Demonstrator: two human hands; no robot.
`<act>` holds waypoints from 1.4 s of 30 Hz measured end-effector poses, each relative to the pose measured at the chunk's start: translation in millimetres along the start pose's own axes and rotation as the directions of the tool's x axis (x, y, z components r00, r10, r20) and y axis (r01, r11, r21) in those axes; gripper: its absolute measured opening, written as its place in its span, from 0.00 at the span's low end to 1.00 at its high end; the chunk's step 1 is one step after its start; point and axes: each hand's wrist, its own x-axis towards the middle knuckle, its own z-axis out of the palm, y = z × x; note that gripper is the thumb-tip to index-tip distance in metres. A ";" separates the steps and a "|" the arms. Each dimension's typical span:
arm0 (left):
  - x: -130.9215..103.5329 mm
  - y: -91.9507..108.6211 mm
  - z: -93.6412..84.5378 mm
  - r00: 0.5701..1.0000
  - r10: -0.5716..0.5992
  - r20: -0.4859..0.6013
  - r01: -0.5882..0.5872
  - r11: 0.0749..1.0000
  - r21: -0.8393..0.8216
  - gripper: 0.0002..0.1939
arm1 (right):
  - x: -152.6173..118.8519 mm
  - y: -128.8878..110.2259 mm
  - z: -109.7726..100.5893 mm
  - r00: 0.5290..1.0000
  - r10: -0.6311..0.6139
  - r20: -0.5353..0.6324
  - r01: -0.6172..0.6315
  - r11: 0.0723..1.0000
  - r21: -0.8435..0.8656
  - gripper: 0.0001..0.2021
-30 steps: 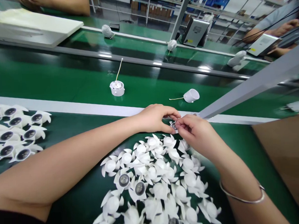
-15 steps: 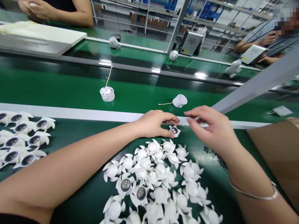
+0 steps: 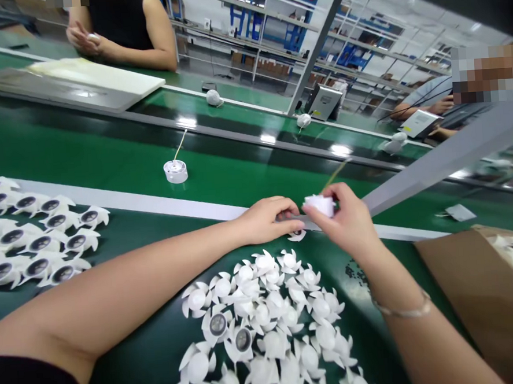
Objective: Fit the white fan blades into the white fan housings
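My right hand point(image 3: 349, 221) grips a small white round fan housing point(image 3: 320, 205), a thin yellowish wire rising from it, above the belt's near rail. Beside it, my left hand point(image 3: 271, 217) is curled at the rail with its thumb over a white fan impeller point(image 3: 297, 236); the fingers partly hide this impeller. Below both hands lies a loose heap of white fan impellers point(image 3: 272, 312), most with domed hubs up and a few showing dark round centres. To the left, more impellers point(image 3: 40, 243) stand in rows with their dark centres up.
Another white housing point(image 3: 176, 172) with a wire sits on the green belt point(image 3: 120, 165). An open cardboard box point(image 3: 462, 283) stands at the right, near small dark bits point(image 3: 356, 271). A grey post point(image 3: 445, 151) slants across the right. Across the belt, two people are at work.
My right hand has closed on the white housing that lay on the belt and lifted it towards my left hand. The left hand stays by the impeller. The view has shifted slightly.
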 end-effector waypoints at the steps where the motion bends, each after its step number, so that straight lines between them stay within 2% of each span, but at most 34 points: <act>1: 1.1 -0.1 0.7 0.999 -0.019 -0.027 0.018 0.999 -0.034 0.14 | -15.2 -1.0 -4.6 0.998 0.065 -0.022 -0.063 0.992 0.106 0.14; 4: 3.6 -0.1 2.0 0.994 -0.090 -0.066 0.079 0.985 -0.151 0.15 | -48.1 -2.3 -10.6 0.986 0.161 0.048 -0.166 0.900 0.404 0.07; 7: 5.2 -0.7 2.2 0.988 -0.122 -0.095 0.099 0.971 -0.219 0.15 | -56.5 -4.4 -9.2 0.993 0.090 0.070 -0.113 0.840 0.531 0.08; 9: 5.8 -1.4 2.0 0.986 -0.124 -0.109 0.097 0.969 -0.226 0.15 | -54.7 -7.7 -8.0 0.999 0.011 0.047 -0.032 0.872 0.489 0.06; 12: 5.8 -1.9 1.9 0.990 -0.106 -0.090 0.086 0.977 -0.195 0.15 | -52.8 -13.5 -6.0 0.992 -0.129 0.011 0.118 0.934 0.337 0.05; 16: 4.9 -0.2 2.6 0.996 -0.070 -0.046 0.064 0.990 -0.129 0.13 | -55.2 -14.1 0.3 0.970 -0.243 0.016 0.233 0.945 0.230 0.06; 22: 6.5 0.8 1.6 0.998 -0.034 -0.051 0.034 0.999 -0.006 0.07 | -51.6 -8.7 6.6 0.976 -0.204 0.082 0.179 0.953 0.245 0.04; 28: 11.0 -1.3 1.1 0.987 -0.160 0.004 0.160 0.984 -0.081 0.08 | -45.1 -8.2 7.6 0.983 -0.117 0.144 0.064 0.943 0.327 0.04; 33: 6.5 -1.2 0.7 0.990 -0.140 0.009 0.140 0.987 -0.072 0.11 | -49.4 -4.5 -1.1 0.967 -0.195 0.166 0.136 0.940 0.312 0.03; 36: 2.1 2.7 -3.8 0.984 -0.107 0.142 0.109 0.994 -0.004 0.14 | -53.8 5.5 -5.5 0.949 -0.244 0.198 0.191 0.949 0.250 0.02; 38: 0.1 7.0 -7.0 0.958 -0.021 0.285 0.001 0.998 0.070 0.16 | -54.6 14.1 -7.9 0.972 -0.203 0.121 0.188 0.974 0.128 0.07; 40: -0.6 11.5 -8.7 0.920 0.066 0.386 -0.130 0.981 0.142 0.17 | -53.4 22.0 -13.9 0.991 -0.133 0.018 0.133 0.991 0.015 0.14; 42: -0.2 14.7 -8.9 0.895 0.104 0.434 -0.200 0.962 0.183 0.19 | -52.0 29.1 -25.9 1.000 -0.029 -0.008 0.029 0.999 -0.015 0.16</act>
